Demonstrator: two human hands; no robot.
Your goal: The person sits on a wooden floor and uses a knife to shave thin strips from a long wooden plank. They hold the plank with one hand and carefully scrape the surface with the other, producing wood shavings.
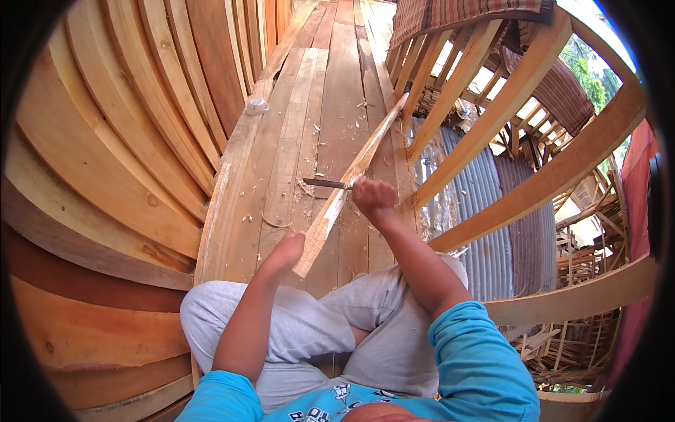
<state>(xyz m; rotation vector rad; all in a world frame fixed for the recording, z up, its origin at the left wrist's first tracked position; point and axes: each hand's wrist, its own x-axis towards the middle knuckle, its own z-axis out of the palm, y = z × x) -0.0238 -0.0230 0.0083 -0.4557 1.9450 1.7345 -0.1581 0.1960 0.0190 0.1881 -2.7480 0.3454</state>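
A long wooden strip point(324, 226) slants away from my lap toward the railing on the right, its upper face pale and freshly cut in places. My left hand point(287, 252) grips its left edge near the close end; the fingers are mostly hidden beneath the wood. My right hand point(375, 195) is closed round the handle of a knife point(325, 183). The dark blade points left and lies across the strip about midway along. Curled wood shavings point(307, 187) are scattered on the plank floor point(281, 151) around the blade.
A plank wall point(133, 141) stands along my left. On the right is an open wooden railing point(460, 84) with striped cloth point(457, 17) over it and corrugated metal sheets point(478, 211) below. A small clear plastic container point(257, 106) sits by the wall. My crossed legs point(281, 320) are close in front.
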